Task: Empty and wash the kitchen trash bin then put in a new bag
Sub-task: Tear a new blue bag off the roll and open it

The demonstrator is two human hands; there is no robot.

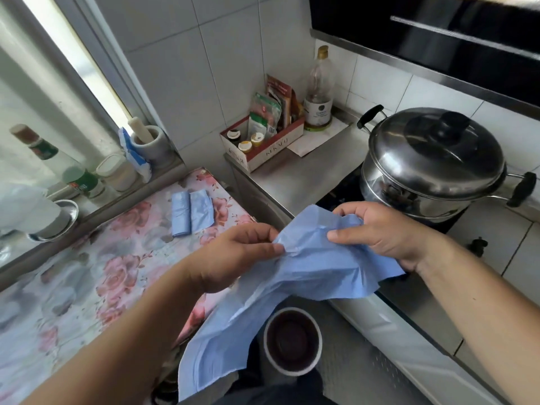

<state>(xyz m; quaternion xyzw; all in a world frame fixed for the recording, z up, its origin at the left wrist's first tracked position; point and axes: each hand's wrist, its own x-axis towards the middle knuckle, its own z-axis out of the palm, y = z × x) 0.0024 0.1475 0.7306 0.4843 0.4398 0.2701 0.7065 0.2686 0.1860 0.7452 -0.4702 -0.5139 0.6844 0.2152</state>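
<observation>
A light blue trash bag [309, 276] hangs unfolded between both hands above the floor. My left hand [236, 255] pinches its upper edge from the left. My right hand [388, 232] grips the crumpled top of the same bag from the right. Below the bag, on the floor, stands the round trash bin [292, 343], white-rimmed with a dark inside and no bag in it. Two folded blue spare bags [191, 211] lie side by side on the flowered tabletop [87, 287].
A steel pot with lid [435, 162] sits on the stove at right. A box of seasoning packets [263, 141] and a bottle [320, 92] stand on the steel counter. Jars, a mortar [149, 141] and a metal bowl [58, 220] line the window sill.
</observation>
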